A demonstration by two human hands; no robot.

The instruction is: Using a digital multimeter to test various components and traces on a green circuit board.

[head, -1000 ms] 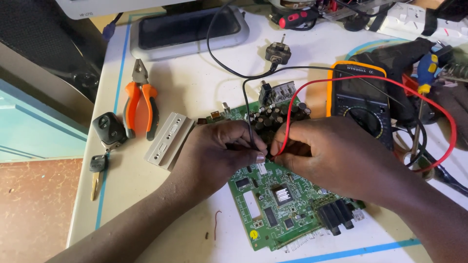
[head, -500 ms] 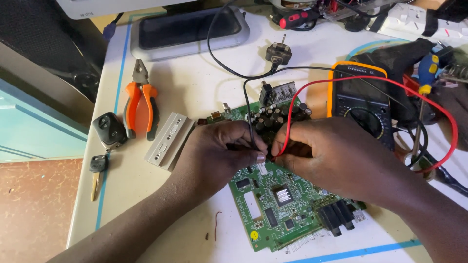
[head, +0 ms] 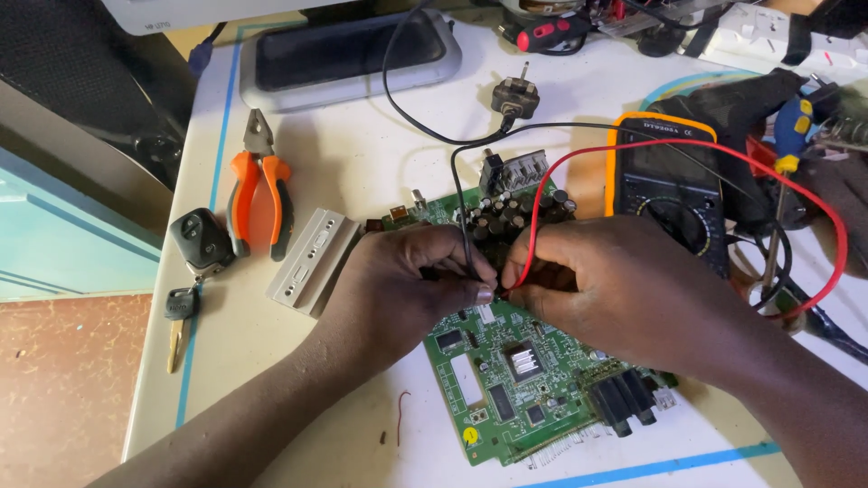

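A green circuit board [head: 515, 380] lies on the white table [head: 362, 172], under both of my hands. My left hand [head: 407, 289] pinches a black probe lead [head: 459, 212] down onto the board's middle. My right hand [head: 615, 289] pinches a red probe lead [head: 633, 149] right beside it, fingertips almost touching. Both wires run back to an orange-edged multimeter [head: 665, 181] just behind my right hand. The probe tips are hidden by my fingers.
Orange-handled pliers [head: 258, 194], a car key with fob [head: 192, 262] and a grey metal bracket [head: 312, 258] lie to the left. A grey device [head: 348, 54] and a plug [head: 515, 95] sit at the back. Tools clutter the far right [head: 796, 117].
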